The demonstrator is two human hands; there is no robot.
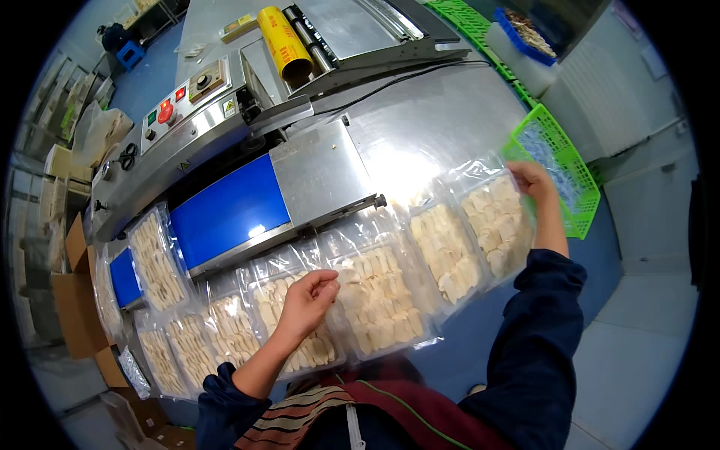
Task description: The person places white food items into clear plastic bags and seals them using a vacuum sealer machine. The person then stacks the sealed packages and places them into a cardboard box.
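Several clear plastic bags, each with a tray of pale sliced food point(382, 304), lie in a row along the front edge of a steel table point(439, 107). My left hand point(312, 301), fingers curled, is over the bags near the middle of the row; whether it pinches any film cannot be told. At the right end, my right hand point(529, 177) is at the upper corner of the last bag point(498, 219), its fingertips partly hidden by the film. Another bagged tray point(157, 261) rests across the blue conveyor belt point(230, 208) at the left.
A conveyor machine with a control panel point(185, 104) stands behind the row, black scissors point(128, 156) on its left end. Behind are a yellow film roll point(284, 45) and a black cable point(388, 84). A green plastic basket point(585, 197) adjoins the table's right edge. Cardboard boxes point(79, 315) stand left.
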